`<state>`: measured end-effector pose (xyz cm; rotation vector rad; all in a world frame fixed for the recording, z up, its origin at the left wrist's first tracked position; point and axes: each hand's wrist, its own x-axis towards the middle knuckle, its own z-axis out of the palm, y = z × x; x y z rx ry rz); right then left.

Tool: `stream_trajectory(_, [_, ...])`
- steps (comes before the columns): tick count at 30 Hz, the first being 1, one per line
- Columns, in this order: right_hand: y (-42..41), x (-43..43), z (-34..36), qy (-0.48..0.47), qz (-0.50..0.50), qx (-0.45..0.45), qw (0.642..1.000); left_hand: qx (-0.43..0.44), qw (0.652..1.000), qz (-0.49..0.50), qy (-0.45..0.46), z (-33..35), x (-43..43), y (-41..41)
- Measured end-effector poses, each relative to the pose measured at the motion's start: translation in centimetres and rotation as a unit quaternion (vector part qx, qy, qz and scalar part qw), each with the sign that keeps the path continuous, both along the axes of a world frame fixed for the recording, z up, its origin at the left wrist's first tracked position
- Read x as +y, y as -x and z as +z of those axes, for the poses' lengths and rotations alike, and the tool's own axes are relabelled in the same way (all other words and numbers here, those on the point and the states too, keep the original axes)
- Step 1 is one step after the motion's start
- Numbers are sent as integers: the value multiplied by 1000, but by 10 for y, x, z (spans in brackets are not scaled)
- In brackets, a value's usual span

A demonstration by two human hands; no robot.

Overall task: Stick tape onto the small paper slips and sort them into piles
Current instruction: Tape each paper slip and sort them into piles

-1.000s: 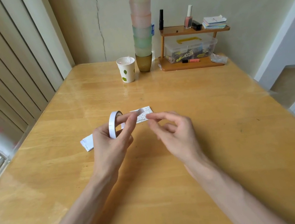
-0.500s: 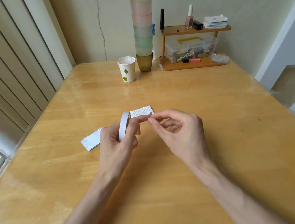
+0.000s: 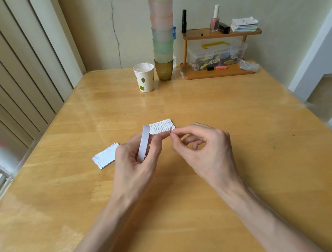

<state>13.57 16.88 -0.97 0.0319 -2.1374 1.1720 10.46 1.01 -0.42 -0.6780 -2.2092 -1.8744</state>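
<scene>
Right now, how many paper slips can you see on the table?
2 countable: a printed slip behind the tape roll, and the top one of a small pile left of the left hand; others may lie hidden beneath it.

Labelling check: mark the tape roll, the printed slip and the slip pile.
tape roll (image 3: 144, 141), head view, on its white outer band.
printed slip (image 3: 162, 126), head view, middle of its printed face.
slip pile (image 3: 106, 156), head view, on the top sheet.
</scene>
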Motion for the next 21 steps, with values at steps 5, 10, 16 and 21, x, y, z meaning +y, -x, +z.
stream_trajectory(5, [0,0,1,-16,-11,16,1000,3,1000,-6,8,0,0,0])
stream_trajectory(10, [-1,0,2,16,2,2,1000,-23,1000,-13,-13,-1,1,0])
stream_trajectory(16, [-3,0,8,169,63,-64,982,-67,996,-26,-58,-1,0,2])
stream_trajectory(21, [-2,2,11,235,87,-87,964,-90,991,-35,-92,-1,-1,4])
